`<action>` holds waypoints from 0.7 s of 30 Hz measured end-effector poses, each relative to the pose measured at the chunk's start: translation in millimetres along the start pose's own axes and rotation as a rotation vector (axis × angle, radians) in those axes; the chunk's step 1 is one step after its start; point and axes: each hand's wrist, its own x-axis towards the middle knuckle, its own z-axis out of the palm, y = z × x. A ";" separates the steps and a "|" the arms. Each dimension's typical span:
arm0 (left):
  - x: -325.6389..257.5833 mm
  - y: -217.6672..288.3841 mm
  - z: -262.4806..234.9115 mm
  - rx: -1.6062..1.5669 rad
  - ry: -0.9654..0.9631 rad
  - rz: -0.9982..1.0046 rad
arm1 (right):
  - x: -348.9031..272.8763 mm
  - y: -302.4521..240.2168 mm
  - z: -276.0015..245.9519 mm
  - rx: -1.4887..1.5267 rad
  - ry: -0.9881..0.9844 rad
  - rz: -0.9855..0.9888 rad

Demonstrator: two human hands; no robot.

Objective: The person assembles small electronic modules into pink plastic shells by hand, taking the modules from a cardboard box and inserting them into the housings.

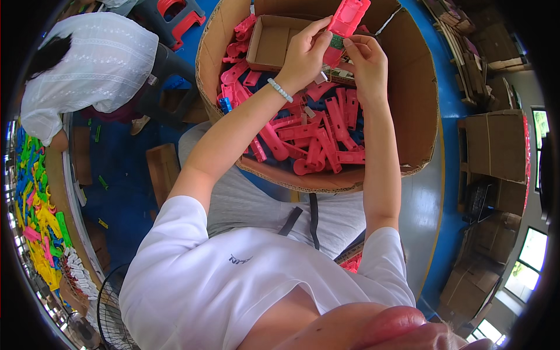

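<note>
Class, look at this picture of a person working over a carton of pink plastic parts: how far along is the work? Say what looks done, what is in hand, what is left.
Done: nothing finished can be picked out; the small inner box looks empty. In hand: the left hand and the right hand hold one pink part with a small green piece at it. Left: many loose pink parts lie in the big cardboard carton.

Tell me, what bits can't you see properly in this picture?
- Head view: the small green part on the pink plastic piece is too small to identify.
- The piece's top is cut off by the picture's edge.
- The left hand and right hand hide its lower end.
</note>
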 end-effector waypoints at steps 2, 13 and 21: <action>0.5 -3.2 -1.5 0.010 0.012 0.027 | -0.3 -0.7 1.3 0.016 -0.001 0.020; -2.5 2.7 2.1 -0.027 0.094 0.021 | -3.3 -1.8 4.8 0.142 -0.009 -0.010; -6.3 0.4 5.3 -0.444 0.168 -0.161 | -1.8 5.0 6.5 0.117 -0.040 -0.066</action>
